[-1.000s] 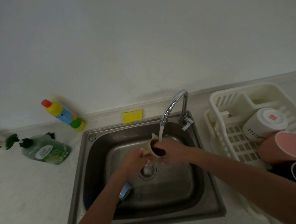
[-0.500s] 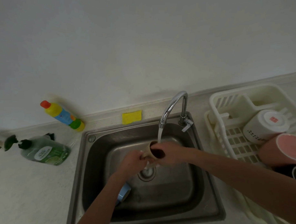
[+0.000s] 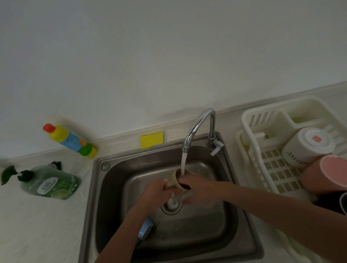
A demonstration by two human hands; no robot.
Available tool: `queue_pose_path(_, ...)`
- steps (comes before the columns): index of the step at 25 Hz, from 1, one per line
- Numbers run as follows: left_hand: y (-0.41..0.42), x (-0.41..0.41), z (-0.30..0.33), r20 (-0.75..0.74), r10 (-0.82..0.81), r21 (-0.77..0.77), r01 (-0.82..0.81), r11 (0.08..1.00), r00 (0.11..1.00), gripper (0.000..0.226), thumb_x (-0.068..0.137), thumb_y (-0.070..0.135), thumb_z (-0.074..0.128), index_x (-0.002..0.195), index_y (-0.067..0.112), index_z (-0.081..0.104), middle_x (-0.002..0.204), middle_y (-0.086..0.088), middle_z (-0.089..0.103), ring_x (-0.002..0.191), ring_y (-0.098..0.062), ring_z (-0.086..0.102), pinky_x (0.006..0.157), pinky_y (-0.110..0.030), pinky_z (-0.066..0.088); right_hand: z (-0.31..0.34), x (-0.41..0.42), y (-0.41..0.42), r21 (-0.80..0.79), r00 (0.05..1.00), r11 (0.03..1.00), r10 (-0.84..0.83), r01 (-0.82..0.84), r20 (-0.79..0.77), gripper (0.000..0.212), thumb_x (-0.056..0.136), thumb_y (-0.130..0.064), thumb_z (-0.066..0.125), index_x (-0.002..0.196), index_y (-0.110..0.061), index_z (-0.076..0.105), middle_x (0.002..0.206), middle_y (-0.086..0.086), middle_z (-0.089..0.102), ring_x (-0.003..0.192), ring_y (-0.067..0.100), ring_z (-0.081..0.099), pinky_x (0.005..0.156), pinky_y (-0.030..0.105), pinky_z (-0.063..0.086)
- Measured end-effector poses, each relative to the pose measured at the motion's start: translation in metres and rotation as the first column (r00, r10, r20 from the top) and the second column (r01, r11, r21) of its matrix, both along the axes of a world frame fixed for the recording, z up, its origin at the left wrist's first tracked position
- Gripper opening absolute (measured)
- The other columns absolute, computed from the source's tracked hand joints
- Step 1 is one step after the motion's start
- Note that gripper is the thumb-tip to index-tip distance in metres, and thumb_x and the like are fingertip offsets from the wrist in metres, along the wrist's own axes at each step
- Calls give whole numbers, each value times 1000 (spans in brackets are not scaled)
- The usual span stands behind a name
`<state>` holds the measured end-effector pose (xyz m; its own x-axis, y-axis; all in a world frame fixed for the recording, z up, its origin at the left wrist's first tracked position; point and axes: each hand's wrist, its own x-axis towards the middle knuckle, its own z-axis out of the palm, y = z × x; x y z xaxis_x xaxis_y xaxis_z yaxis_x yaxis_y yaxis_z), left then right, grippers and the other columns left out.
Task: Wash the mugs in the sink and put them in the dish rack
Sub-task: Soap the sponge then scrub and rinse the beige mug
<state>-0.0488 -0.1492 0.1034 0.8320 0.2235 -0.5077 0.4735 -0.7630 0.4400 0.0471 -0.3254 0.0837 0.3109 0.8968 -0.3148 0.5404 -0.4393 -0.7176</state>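
A beige mug (image 3: 178,177) with a dark inside is held over the steel sink (image 3: 242,230), its mouth under the running tap (image 3: 196,128). My left hand (image 3: 156,195) grips its handle. My right hand (image 3: 198,188) curls over the rim, fingers reaching into the mug. A light blue mug (image 3: 145,229) lies on the sink floor, partly hidden by my left forearm. The white dish rack (image 3: 253,134) to the right holds a white mug (image 3: 305,147), a pink mug (image 3: 330,174) and a dark mug (image 3: 343,204), all on their sides.
A yellow sponge (image 3: 151,139) rests on the ledge behind the sink. On the counter to the left lie a yellow cleaner bottle (image 3: 70,140) and a green dish soap bottle (image 3: 49,183). The wall rises close behind.
Both hands and the beige mug have shifted slightly within the stream; the water now falls into the mug's mouth. Nothing else has moved.
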Motion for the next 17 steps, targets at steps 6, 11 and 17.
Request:
queue_pose_path(6, -5, -1, -4, -20, 25, -2, -25, 1000, 999, 13, 90, 28, 67, 78, 23, 63, 76, 1, 66, 68, -8, 61, 74, -28, 56, -9, 0, -1, -30, 999, 999, 31, -32, -17, 47, 84, -32, 74, 127, -31, 56, 118, -14, 61, 97, -2, 56, 88, 18, 46)
queue_pose_path(11, 2, -4, -1, 6, 42, -28, -42, 999, 999, 18, 90, 29, 67, 74, 27, 61, 73, 4, 65, 66, -8, 61, 72, -27, 55, -7, 3, 2, -56, 999, 997, 52, -51, 5, 33, 84, -35, 73, 114, -31, 59, 108, -17, 60, 96, 2, 57, 88, 24, 45)
queue_pose_path(17, 4, -6, -4, 12, 70, -29, -70, 997, 997, 17, 90, 35, 67, 79, 22, 66, 74, 1, 68, 67, -9, 64, 68, -25, 53, -1, 15, 9, -61, 995, 995, 86, -83, 51, 28, 89, -37, 68, 114, -27, 60, 108, -7, 65, 97, 10, 62, 89, 27, 50)
